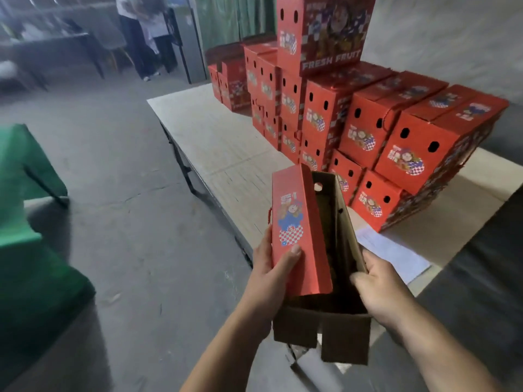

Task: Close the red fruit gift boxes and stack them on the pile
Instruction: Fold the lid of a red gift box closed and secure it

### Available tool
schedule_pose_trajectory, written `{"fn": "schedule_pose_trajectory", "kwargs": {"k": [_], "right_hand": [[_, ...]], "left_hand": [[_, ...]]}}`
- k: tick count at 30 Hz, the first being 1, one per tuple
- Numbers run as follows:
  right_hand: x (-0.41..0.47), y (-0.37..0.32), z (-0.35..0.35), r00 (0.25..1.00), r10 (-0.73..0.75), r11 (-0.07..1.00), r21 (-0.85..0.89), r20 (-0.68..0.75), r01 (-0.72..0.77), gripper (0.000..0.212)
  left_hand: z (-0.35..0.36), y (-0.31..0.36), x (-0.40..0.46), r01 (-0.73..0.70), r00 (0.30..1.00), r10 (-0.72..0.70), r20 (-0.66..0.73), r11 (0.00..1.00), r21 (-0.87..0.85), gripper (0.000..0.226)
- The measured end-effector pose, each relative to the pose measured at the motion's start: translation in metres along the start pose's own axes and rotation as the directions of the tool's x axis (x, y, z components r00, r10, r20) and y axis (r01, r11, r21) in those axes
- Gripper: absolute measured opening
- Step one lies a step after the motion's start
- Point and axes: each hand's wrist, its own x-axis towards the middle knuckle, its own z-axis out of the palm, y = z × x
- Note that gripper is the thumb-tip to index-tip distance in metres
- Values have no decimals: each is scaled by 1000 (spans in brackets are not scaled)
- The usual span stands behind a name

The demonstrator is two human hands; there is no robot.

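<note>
Red printed cardboard fruit gift box (308, 236), open at the top, is sitting between your hands just off the near edge of the pale wooden table (215, 142). Your left hand (271, 267) is gripping the red flap, thumb curled over its printed face beside a blue-and-red cartoon sticker whose lettering is too small to read. Your right hand (376, 284) is gripping the brown inner wall on the opposite side, fingers curled over its rim. The near brown flaps are hanging down toward you. The pile of closed red boxes (368, 123) is standing well apart on the table's far side; its topmost box is reading "FRESH FRUIT". Bare tabletop is lying between box and pile, with a white paper sheet (393, 253) just right of your right hand.
</note>
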Motion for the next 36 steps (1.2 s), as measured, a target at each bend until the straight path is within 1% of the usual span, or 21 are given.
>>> {"fn": "schedule_pose_trajectory", "kwargs": {"k": [4, 6, 9, 12, 13, 16, 18, 21, 24, 25, 27, 30, 32, 34, 35, 36], "right_hand": [[30, -42, 64, 999, 22, 1000, -11, -35, -23, 52], [48, -63, 94, 996, 17, 1000, -3, -86, -17, 55], [69, -93, 134, 991, 50, 999, 6, -128, -49, 51], [94, -115, 168, 989, 80, 996, -18, -123, -83, 41], [105, -121, 177, 989, 80, 997, -15, -122, -82, 42], [144, -138, 196, 991, 76, 995, 68, -110, -69, 46], [177, -152, 203, 991, 100, 991, 100, -84, -91, 50], [235, -174, 205, 994, 97, 991, 97, -42, -93, 56], [299, -198, 203, 991, 119, 988, 107, -54, -112, 60], [316, -205, 202, 989, 130, 986, 114, -71, -122, 62], [351, -221, 201, 983, 138, 982, 149, -123, -119, 66], [396, -244, 210, 978, 142, 974, 199, -152, -110, 76], [419, -254, 226, 971, 180, 974, 163, -154, -155, 74], [435, -257, 250, 957, 252, 958, 173, -142, -227, 67], [437, -257, 265, 948, 292, 943, 204, -127, -263, 67], [437, -258, 282, 941, 319, 931, 222, -115, -289, 69]], "left_hand": [[-70, 19, 38, 0, 999, -2, 37, 999, 47, 92], [-105, 32, 61, 0, 998, -5, 67, 997, 76, 90], [-153, 51, 90, 15, 996, -24, 91, 994, 105, 92], [-190, 64, 120, 32, 996, -40, 81, 995, 99, 93], [-201, 68, 133, 36, 995, -45, 85, 994, 99, 94], [-224, 82, 179, 62, 992, -74, 98, 991, 116, 96], [-234, 89, 216, 72, 990, -87, 109, 988, 140, 87], [-240, 104, 281, 86, 987, -101, 126, 989, 122, 60], [-244, 123, 350, 124, 979, -142, 146, 984, 125, 59], [-243, 129, 370, 135, 975, -154, 163, 983, 122, 57], [-242, 142, 413, 110, 970, -135, 200, 985, 131, 47], [-241, 158, 476, 62, 974, -108, 198, 973, 223, 33], [-242, 162, 515, 13, 976, -86, 202, 941, 338, 30], [-249, 159, 549, -35, 975, -65, 212, 898, 438, 36], [-256, 158, 564, -63, 972, -57, 228, 871, 487, 44], [-266, 156, 578, -89, 963, -63, 264, 845, 527, 59]]}}
